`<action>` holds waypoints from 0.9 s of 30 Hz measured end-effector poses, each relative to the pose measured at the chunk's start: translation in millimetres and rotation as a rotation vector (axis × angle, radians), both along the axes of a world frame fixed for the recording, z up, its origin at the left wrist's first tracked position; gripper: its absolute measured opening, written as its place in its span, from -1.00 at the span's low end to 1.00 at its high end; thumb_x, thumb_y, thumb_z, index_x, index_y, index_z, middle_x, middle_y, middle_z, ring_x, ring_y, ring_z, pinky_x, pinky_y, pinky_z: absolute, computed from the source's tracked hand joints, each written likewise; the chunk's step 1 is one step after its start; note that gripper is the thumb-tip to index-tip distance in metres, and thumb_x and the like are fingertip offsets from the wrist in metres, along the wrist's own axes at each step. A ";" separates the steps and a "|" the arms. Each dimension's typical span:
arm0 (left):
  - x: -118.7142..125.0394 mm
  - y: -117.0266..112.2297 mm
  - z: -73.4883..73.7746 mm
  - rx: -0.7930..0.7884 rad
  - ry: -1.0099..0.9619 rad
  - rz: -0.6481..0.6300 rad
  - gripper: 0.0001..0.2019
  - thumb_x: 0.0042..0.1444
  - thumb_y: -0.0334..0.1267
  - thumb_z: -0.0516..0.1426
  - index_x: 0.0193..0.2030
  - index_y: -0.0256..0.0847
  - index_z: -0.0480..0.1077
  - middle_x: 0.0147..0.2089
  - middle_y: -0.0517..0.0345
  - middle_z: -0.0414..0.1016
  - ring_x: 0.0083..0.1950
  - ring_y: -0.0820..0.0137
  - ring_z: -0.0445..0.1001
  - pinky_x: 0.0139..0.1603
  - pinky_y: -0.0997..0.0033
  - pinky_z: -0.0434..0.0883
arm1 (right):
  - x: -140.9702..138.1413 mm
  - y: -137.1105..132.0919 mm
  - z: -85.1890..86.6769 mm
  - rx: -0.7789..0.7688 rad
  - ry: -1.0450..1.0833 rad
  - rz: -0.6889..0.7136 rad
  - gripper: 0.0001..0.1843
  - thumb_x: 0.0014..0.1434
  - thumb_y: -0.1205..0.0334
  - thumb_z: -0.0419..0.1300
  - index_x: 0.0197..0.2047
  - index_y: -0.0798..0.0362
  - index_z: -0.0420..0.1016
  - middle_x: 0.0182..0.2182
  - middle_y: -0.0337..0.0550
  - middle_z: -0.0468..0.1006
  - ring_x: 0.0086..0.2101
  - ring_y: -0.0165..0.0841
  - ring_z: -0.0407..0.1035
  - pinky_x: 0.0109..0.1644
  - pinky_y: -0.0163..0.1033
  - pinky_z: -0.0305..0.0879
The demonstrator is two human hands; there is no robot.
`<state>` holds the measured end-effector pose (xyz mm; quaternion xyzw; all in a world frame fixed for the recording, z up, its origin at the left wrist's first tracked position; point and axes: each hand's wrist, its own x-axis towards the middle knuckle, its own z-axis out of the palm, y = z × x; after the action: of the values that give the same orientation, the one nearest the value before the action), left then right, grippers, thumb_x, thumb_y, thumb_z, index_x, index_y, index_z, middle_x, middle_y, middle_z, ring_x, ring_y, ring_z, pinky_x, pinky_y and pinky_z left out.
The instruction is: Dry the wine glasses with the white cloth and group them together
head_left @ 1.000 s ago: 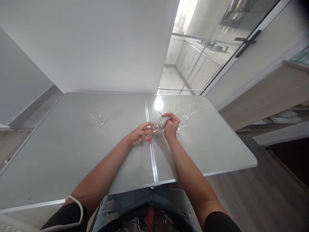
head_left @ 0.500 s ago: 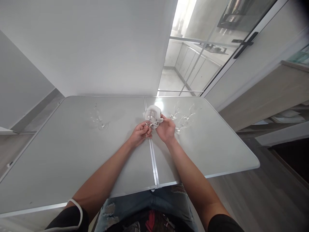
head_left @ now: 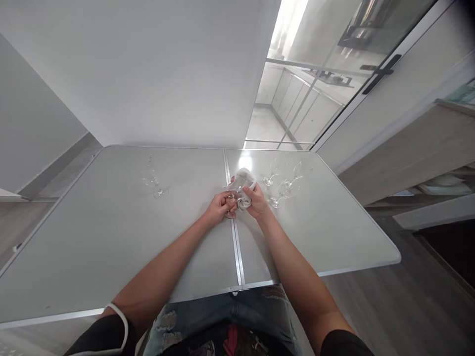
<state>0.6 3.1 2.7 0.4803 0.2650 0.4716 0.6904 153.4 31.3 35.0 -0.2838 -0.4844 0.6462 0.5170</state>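
Observation:
Close to the table's seam, my left hand [head_left: 222, 206] is closed on the stem of a clear wine glass [head_left: 236, 185]. My right hand [head_left: 257, 200] grips a white cloth [head_left: 245, 200] and presses it around the glass bowl, thumb on the near side. The cloth covers part of the bowl, and its far fingers are mostly hidden behind glass and cloth. To the right of my right hand stand several clear wine glasses [head_left: 275, 200]. Another wine glass [head_left: 160, 192] stands by itself on the left half of the table.
The pale folding table [head_left: 148, 257] has a metal seam [head_left: 236, 252] down its middle and a rounded right edge. Its far side meets a white wall [head_left: 166, 74]. A glass-paned door [head_left: 293, 109] is beyond at the right, beside a wooden shelf [head_left: 401, 163].
My right hand has closed further on the cloth and brought it around the near side of the glass bowl. The glass has tilted slightly; the view has shifted a little.

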 end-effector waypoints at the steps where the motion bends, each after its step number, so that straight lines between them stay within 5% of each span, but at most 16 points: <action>1: 2.6 -0.3 -2.0 0.011 0.049 0.032 -0.55 0.14 0.09 0.27 -0.09 -0.27 0.40 -0.58 0.37 0.21 -0.62 0.58 0.15 -0.46 0.43 0.43 | -1.9 -0.4 0.2 0.015 -0.035 -0.079 -0.48 0.05 -0.10 0.42 -0.04 0.02 0.45 -0.13 -0.06 0.59 -0.24 -0.26 0.49 -0.22 -0.18 0.48; 5: 7.6 0.3 -8.2 0.023 0.201 0.150 -0.58 0.14 0.11 0.26 -0.14 -0.24 0.38 -0.55 0.30 0.32 -0.59 0.53 0.28 -0.49 0.47 0.40 | -10.2 -4.6 1.6 0.169 -0.280 -0.459 -0.49 -0.01 0.04 0.47 -0.03 0.00 0.46 -0.09 -0.09 0.57 -0.17 -0.30 0.45 -0.08 -0.21 0.46; 7: 5.4 1.0 -7.0 -0.006 0.155 0.099 -0.59 0.13 0.08 0.27 -0.14 -0.24 0.39 -0.54 0.30 0.30 -0.59 0.53 0.27 -0.46 0.45 0.42 | -12.1 -6.0 2.0 0.191 -0.312 -0.490 -0.45 -0.03 0.04 0.48 0.00 0.00 0.46 -0.08 -0.09 0.56 -0.16 -0.29 0.43 -0.08 -0.21 0.46; 9: -0.4 1.6 -2.9 -0.075 0.030 -0.015 -0.61 0.13 0.05 0.28 -0.16 -0.26 0.42 -0.54 0.32 0.24 -0.60 0.56 0.20 -0.42 0.41 0.45 | -11.3 -6.0 1.6 0.121 -0.219 -0.370 -0.46 0.00 -0.01 0.45 0.00 0.00 0.46 -0.09 -0.09 0.56 -0.20 -0.30 0.43 -0.17 -0.24 0.46; 13: -18.1 2.5 4.6 -0.231 -0.157 -0.300 -0.66 0.12 -0.02 0.29 -0.24 -0.32 0.47 -0.57 0.37 0.08 -0.65 0.63 -0.02 -0.53 0.45 0.38 | -5.2 -5.1 1.1 -0.007 0.042 0.090 -0.38 -0.05 -0.20 0.42 -0.04 0.01 0.45 -0.16 -0.07 0.57 -0.36 -0.33 0.43 -0.45 -0.29 0.36; 16: -25.8 3.5 5.1 -0.295 -0.165 -0.445 -0.68 0.08 -0.06 0.31 -0.24 -0.33 0.49 -0.60 0.40 0.02 -0.67 0.65 -0.09 -0.61 0.51 0.27 | -2.1 -7.6 5.1 0.051 0.066 0.172 -0.32 -0.15 -0.17 0.48 -0.05 -0.01 0.45 -0.15 -0.07 0.55 -0.27 -0.25 0.47 -0.42 -0.26 0.40; 20: -18.6 4.4 3.4 -0.245 -0.150 -0.239 -0.70 0.13 -0.07 0.30 -0.37 -0.28 0.39 -0.57 0.37 0.04 -0.64 0.66 -0.04 -0.59 0.57 0.23 | -0.9 -10.5 11.2 0.240 -0.220 -0.163 -0.49 0.02 0.00 0.42 0.00 -0.03 0.43 -0.12 -0.09 0.54 -0.20 -0.22 0.46 -0.20 -0.14 0.46; 23: -9.8 4.8 0.1 -0.174 -0.057 -0.096 -0.69 0.12 -0.07 0.30 -0.38 -0.25 0.36 -0.55 0.35 0.11 -0.62 0.64 0.05 -0.53 0.52 0.30 | 1.2 -7.6 9.9 0.544 -0.533 -0.411 -0.56 0.06 0.14 0.40 0.01 -0.09 0.46 0.03 -0.07 0.50 -0.01 -0.15 0.37 0.13 0.01 0.33; 27: -7.3 4.9 -6.3 -0.078 0.100 -0.046 -0.71 0.06 -0.16 0.31 -0.48 -0.26 0.32 -0.56 0.31 0.19 -0.59 0.61 0.14 -0.50 0.46 0.39 | 4.2 -1.9 7.4 0.944 -0.926 -0.265 -0.94 0.15 0.17 0.34 -0.28 -0.09 0.56 -0.11 -0.09 0.58 0.05 -0.09 0.34 0.25 0.07 0.12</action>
<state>-6.6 8.0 -3.6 0.4821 0.3062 0.4204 0.7050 157.6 29.4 42.4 -0.3320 -0.8477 0.1080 0.3995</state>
